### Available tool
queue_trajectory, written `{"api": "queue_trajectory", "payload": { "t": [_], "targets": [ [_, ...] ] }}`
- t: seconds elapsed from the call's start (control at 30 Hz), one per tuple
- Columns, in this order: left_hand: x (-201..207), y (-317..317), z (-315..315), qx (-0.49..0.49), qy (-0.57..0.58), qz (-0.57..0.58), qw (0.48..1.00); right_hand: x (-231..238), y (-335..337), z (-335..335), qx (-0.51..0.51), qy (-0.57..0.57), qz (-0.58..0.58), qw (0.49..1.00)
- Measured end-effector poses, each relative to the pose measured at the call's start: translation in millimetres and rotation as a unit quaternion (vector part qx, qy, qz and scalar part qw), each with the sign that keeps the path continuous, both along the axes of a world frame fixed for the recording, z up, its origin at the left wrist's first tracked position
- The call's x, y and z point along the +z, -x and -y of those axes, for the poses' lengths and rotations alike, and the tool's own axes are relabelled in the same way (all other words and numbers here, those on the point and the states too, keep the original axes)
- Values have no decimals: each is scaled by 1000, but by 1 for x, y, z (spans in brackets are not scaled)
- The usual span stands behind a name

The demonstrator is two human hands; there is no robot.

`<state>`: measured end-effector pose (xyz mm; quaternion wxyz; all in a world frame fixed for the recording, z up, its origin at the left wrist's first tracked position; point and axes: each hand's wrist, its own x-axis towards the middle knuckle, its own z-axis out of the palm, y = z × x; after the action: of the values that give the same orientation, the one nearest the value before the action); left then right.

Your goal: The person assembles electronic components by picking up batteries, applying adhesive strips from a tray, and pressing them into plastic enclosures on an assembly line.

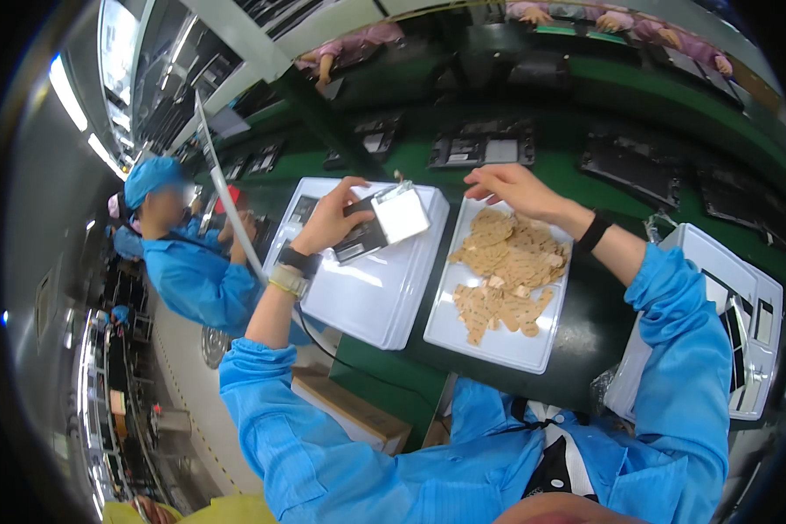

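My left hand (330,218) grips a flat dark rectangular part (360,234) with a white square piece (402,214) on it, held over a white tray (367,301). My right hand (506,186) hovers with fingers curled over the far end of a second white tray (506,345) that holds a heap of several thin tan flat pieces (506,266). Whether the right fingertips pinch one of those pieces is not clear. Both forearms wear blue sleeves, with a strap on the left wrist and a black band on the right.
A dark green bench (585,323) carries the trays. A white foam holder (742,323) with dark parts stands at the right. Black panels (480,150) lie on the conveyor beyond. A person in blue with a cap (183,253) works at my left; other workers' hands (603,19) show far back.
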<state>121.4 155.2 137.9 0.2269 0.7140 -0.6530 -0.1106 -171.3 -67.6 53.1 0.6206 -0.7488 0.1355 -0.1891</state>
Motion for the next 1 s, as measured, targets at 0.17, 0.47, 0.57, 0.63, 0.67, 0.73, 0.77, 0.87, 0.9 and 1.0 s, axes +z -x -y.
{"api": "queue_trajectory", "payload": {
  "t": [0.17, 0.47, 0.57, 0.63, 0.67, 0.73, 0.77, 0.87, 0.9, 1.0],
  "targets": [
    [-29, 56, 99, -46, 105, -275, 955, 15, -3, 0, -127, -98, 215, 964],
    [-122, 125, 171, -12, 165, -509, 845, 5, 23, 52, -276, -159, 210, 924],
    [-128, 119, 174, -25, 160, -539, 827, -8, 21, 62, -325, -167, 191, 911],
    [-126, 120, 177, -11, 161, -579, 799, -25, 29, 86, -443, -124, 110, 881],
    [-124, 119, 177, -8, 169, -604, 779, -24, 30, 85, -452, -89, 90, 883],
    [-128, 117, 181, 1, 175, -629, 757, -30, 20, 68, -393, -89, 96, 910],
    [-132, 113, 181, 10, 184, -618, 764, -26, 13, 52, -331, -85, 108, 934],
    [-142, 119, 183, 21, 193, -599, 777, -7, 8, 23, -300, -97, 125, 941],
    [-142, 122, 182, 23, 201, -585, 786, -2, 9, 17, -309, -95, 117, 939],
    [-142, 128, 181, 39, 198, -572, 795, -3, 12, 19, -298, -97, 116, 942]
  ]
}}
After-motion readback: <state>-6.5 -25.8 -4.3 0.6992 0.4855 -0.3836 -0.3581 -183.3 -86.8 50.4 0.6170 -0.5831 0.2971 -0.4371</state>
